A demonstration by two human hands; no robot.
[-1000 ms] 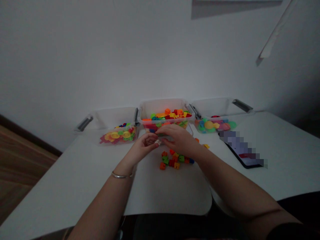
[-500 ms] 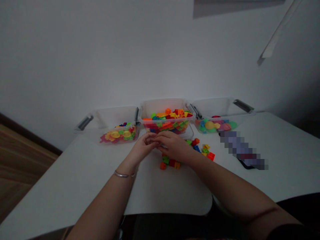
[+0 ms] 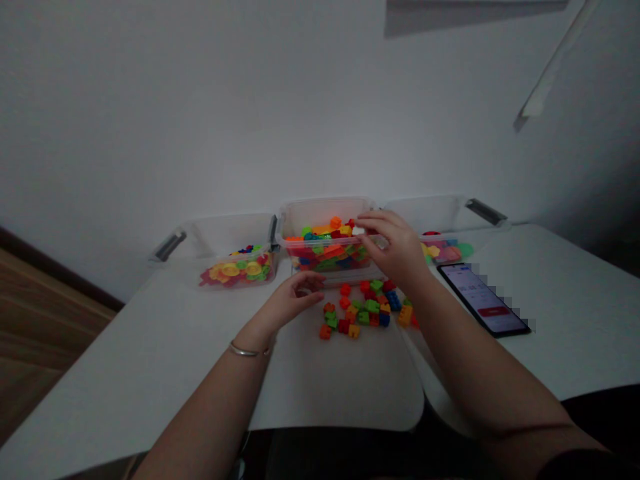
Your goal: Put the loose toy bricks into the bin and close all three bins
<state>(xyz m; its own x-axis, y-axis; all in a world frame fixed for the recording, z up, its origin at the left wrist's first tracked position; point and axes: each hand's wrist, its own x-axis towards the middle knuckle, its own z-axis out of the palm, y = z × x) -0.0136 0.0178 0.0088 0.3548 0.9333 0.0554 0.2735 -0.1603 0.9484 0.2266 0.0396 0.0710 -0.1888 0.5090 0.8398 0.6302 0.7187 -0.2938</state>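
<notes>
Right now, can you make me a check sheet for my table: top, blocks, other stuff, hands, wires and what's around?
Surface: white table, dimly lit.
Job's things: loose coloured blocks in front of the middle bin, which holds more.
Clutter: phone at right; left bin and right bin, both holding plastic pieces.
Hands: right hand by the middle bin, pinching a white piece; left hand half-curled, nothing seen in it.
Cables: nothing seen on the tabletop; too dark beneath to tell.
Surroundings: pale wall behind, wooden panel at left.
</notes>
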